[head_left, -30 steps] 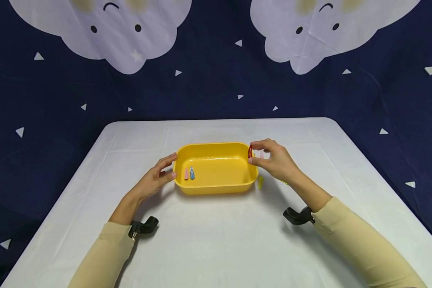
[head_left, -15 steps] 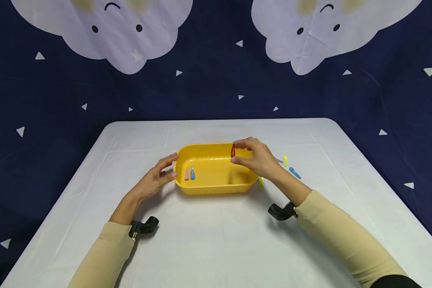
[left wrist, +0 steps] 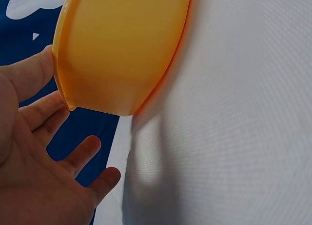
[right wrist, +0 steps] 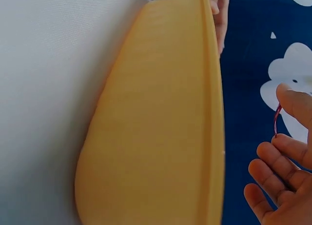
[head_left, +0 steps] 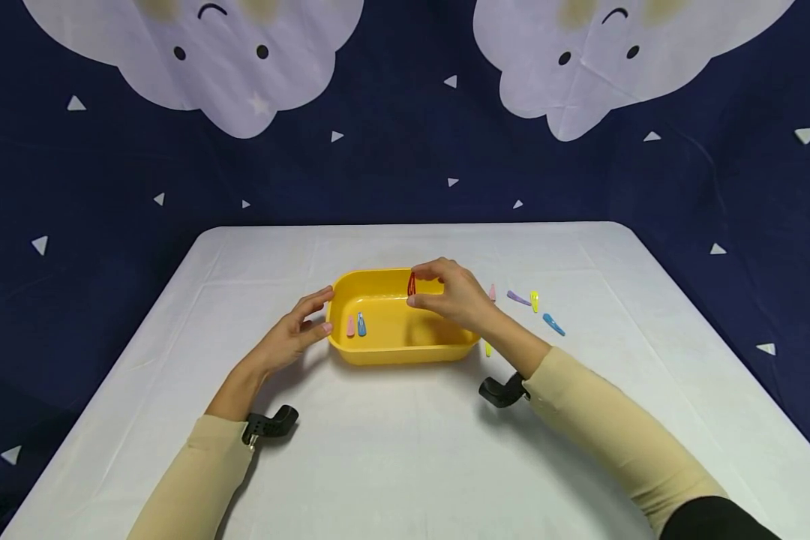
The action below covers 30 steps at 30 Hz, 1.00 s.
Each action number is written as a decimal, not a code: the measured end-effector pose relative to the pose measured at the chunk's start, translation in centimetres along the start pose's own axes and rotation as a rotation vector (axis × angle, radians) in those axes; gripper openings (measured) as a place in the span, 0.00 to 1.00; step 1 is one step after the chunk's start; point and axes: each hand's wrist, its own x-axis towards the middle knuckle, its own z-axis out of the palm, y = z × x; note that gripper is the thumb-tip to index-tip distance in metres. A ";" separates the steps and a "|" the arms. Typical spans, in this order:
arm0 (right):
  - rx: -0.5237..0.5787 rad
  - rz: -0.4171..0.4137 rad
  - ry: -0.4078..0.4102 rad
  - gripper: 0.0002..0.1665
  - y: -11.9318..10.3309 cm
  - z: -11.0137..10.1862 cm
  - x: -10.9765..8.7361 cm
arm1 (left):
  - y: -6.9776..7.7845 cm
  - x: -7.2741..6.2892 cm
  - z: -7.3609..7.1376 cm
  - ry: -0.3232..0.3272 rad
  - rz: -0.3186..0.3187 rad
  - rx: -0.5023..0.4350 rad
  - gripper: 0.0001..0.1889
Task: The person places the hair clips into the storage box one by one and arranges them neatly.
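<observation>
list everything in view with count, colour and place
tub: 1, yellow, on the table
table: 1, white, under the tub
held clip: 1, red, pinched in the right hand above the tub
clips in the tub: 2, pink and blue, near its left end
clips on the table: 5 visible, pink, purple, blue, two yellow, right of the tub
backdrop: 1, dark blue with white clouds and triangles, behind the table
dark shape: 1, black, bottom right of the head view, unclear what
wrist cameras: 2, black, one at each wrist
sleeves: 2, beige, one per arm
hands: 2, bare, left hand touching the tub, right hand above it
</observation>
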 end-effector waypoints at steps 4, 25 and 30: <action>-0.006 0.025 -0.028 0.31 -0.2 0.8 0.6 | 0.0 0.0 0.0 -0.003 0.002 0.000 0.30; -0.107 0.025 -0.134 0.32 -1.0 4.9 3.4 | 0.0 -0.1 0.0 -0.005 -0.009 0.002 0.31; -0.122 0.031 -0.152 0.32 -1.0 5.7 4.1 | 0.0 0.0 0.0 -0.006 -0.005 -0.004 0.31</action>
